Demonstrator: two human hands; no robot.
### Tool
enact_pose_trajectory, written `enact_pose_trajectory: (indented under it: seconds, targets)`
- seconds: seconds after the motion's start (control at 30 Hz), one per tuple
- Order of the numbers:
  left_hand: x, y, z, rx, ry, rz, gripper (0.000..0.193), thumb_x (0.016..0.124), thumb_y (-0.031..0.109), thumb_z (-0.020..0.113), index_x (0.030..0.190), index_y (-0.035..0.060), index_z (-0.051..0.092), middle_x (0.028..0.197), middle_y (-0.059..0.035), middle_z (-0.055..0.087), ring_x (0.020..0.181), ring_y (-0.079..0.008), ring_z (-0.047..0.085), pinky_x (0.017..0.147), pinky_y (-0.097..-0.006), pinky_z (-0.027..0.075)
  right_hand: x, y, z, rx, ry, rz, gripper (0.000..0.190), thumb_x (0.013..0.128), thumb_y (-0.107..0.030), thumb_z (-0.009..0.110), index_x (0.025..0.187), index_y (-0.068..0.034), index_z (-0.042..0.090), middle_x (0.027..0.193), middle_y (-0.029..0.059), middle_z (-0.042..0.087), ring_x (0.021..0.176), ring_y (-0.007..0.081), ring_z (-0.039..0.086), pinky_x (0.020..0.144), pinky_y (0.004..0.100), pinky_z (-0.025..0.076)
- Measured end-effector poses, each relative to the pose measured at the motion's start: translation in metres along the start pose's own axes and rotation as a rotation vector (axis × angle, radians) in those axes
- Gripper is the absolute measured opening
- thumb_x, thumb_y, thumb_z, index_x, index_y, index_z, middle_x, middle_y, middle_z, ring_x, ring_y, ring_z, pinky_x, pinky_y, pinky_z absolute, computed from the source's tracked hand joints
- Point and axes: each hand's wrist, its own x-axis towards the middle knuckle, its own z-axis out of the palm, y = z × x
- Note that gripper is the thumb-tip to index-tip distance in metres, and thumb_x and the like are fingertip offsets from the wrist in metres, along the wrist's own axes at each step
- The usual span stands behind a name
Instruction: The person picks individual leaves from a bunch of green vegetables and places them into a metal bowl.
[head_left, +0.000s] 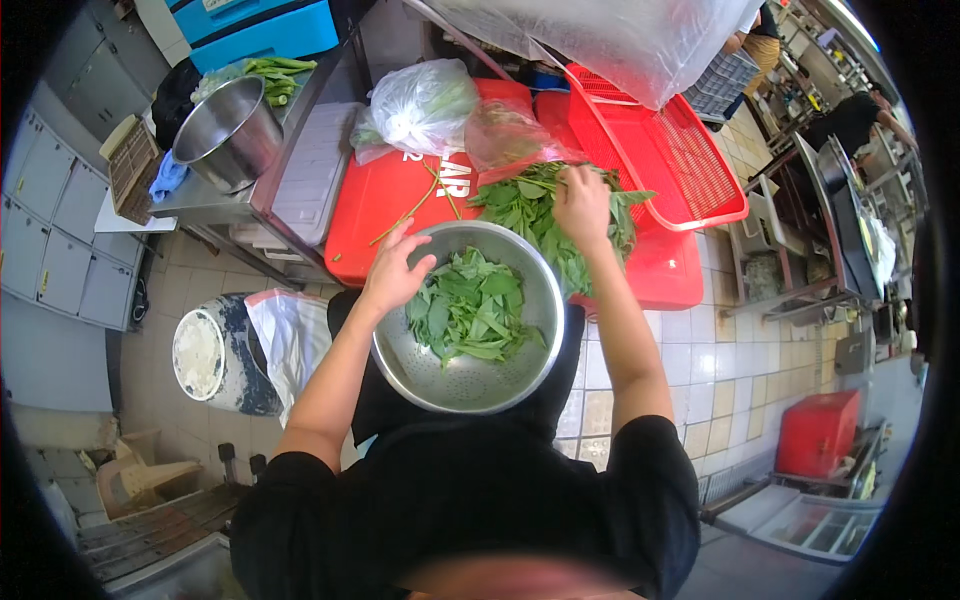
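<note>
A metal colander (469, 386) with a perforated bottom rests on my lap. Loose green leaves (480, 304) lie inside it, mostly toward its far left half. At the colander's left rim is my left hand (397, 266), its fingers apart and nothing held in it. My right hand (583, 206) reaches over a pile of leafy green stems (521, 210) beyond the colander to the right. Its fingers curl down among the leaves, and the back of the hand hides whether they grip any. The pile lies on a red plastic lid (405, 199), beside bare stems (416, 210).
A red plastic basket (679, 161) stands behind the pile. Knotted plastic bags of greens (424, 105) sit farther back. At left, a steel table (202, 206) bears a steel pot (229, 139). A stained bucket (225, 352) stands on the floor. Other people (855, 120) are at far right.
</note>
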Motion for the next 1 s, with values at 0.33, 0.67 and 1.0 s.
enact_pose_trajectory:
  seconds: [0.33,0.67,1.0]
  targets:
    - [0.003,0.023,-0.014,-0.038,0.056,0.038,0.037,0.091,0.023,0.078,0.124,0.0057,0.072,0.158,-0.0223,0.047,0.141,-0.0406,0.05,0.117,-0.0466,0.041,0.013,0.008,0.043,-0.308,-0.225,0.106,0.025,0.086,-0.032,0.077,0.106,-0.017,0.079,0.114,0.011,0.07,0.115,0.0313,0.064,0.097,0.0513,0.045]
    - [0.013,0.006,-0.03,-0.455,0.113,-0.037,0.035,0.103,0.032,0.068,0.118,0.0016,0.073,0.122,-0.0129,0.071,0.111,-0.0276,0.07,0.096,-0.0365,0.055,0.04,-0.031,-0.098,0.417,-0.185,-0.089,0.014,0.081,-0.013,0.081,0.094,-0.009,0.081,0.09,0.0058,0.075,0.09,0.0263,0.069,0.088,0.0333,0.051]
    - [0.026,0.08,-0.021,-1.362,-0.532,-0.449,0.037,0.111,0.037,0.052,0.13,0.0064,0.06,0.099,-0.0051,0.068,0.073,-0.0147,0.063,0.061,-0.0282,0.051,-0.024,-0.121,-0.096,0.2,0.301,-0.755,0.021,0.076,-0.016,0.072,0.097,-0.016,0.077,0.111,-0.0037,0.073,0.099,0.0176,0.064,0.095,0.0399,0.047]
